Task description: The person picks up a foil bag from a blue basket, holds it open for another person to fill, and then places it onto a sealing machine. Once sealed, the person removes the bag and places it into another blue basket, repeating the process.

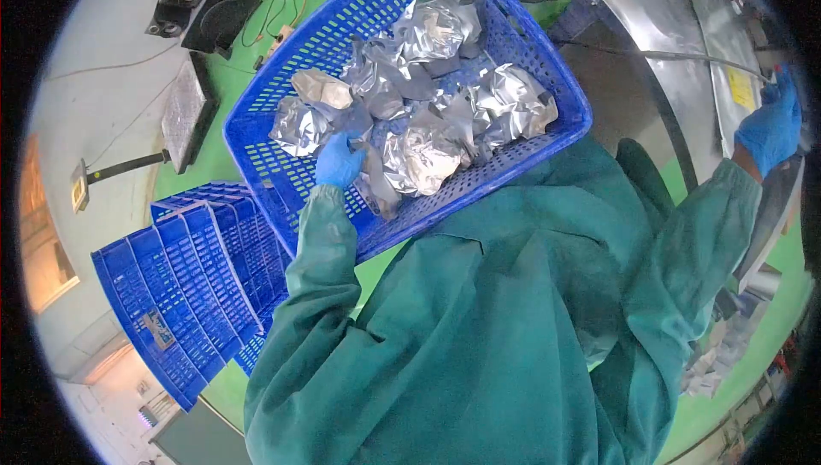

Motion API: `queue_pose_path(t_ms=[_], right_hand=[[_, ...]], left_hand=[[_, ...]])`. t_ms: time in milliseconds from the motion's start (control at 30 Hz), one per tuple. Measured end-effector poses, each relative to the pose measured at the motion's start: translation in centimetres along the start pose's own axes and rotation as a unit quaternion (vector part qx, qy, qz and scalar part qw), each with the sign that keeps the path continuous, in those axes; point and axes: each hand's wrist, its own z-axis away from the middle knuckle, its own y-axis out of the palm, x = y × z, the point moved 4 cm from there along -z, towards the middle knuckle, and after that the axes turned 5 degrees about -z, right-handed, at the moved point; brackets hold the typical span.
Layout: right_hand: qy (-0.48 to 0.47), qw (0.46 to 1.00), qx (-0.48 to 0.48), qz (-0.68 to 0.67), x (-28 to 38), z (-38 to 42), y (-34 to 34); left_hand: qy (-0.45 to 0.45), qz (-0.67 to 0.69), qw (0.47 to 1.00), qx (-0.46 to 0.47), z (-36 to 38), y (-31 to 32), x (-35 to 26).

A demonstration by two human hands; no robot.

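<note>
My left hand, in a blue glove, reaches into a blue plastic basket. Its fingers are bent around the edge of a crumpled silver foil bag. Several more crumpled foil bags lie in the basket, some with duller grey parts. Far to the right, my right hand, also blue-gloved, is raised against the side of a metal machine. A small red part lies by its fingertips; the dark view edge hides how the fingers are bent.
Stacked blue baskets stand on the green floor at left. A platform scale and a black device with cables are at upper left. A dark cable crosses before the machine, which bears a yellow label.
</note>
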Motion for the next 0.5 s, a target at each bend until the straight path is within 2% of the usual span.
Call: queue_pose_path(t_ms=[33, 67, 100, 133, 200, 267, 333, 400, 467, 500], right_hand=[[0.088, 0.983, -0.031, -0.156, 0.9, 0.2, -0.4], [0.173, 0.934, -0.063, -0.307, 1.5, 0.5, -0.5], [0.258, 0.892, -0.066, -0.364, 1.8, 1.0, -0.2], [0.259, 0.893, -0.074, -0.361, 2.7, 1.3, -0.8], [0.262, 0.873, -0.010, -0.412, 5.8, 1.8, -2.0], [0.189, 0.857, 0.042, -0.477, 10.0, 2.0, -3.8], [0.153, 0.847, 0.136, -0.491, 13.4, 2.9, -3.8], [-0.028, 0.861, 0.252, -0.440, 18.5, 4.5, -4.9], [-0.004, 0.759, 0.435, -0.484, 22.4, 7.3, -5.5], [-0.064, 0.724, 0.481, -0.489, 24.1, 8.7, -6.4]], left_hand=[[0.003, 0.002, 1.000, -0.001, -0.6, 0.4, 0.3], [-0.014, -0.089, 0.994, 0.062, -1.6, 1.4, 1.0], [-0.029, -0.181, 0.975, 0.122, -2.3, 1.8, 1.3], [-0.022, -0.182, 0.976, 0.119, -2.5, 1.6, 1.4], [0.018, -0.172, 0.979, 0.108, -1.4, 0.2, 0.7], [0.084, -0.120, 0.988, 0.052, 1.9, -2.8, 0.6], [0.051, -0.051, 0.997, 0.001, 4.9, -7.6, -0.4], [0.046, -0.011, 0.994, -0.096, 7.1, -13.2, -2.1], [-0.012, 0.052, 0.992, -0.115, 8.3, -18.5, -5.6], [0.011, 0.106, 0.980, -0.167, 8.6, -20.5, -7.5]])
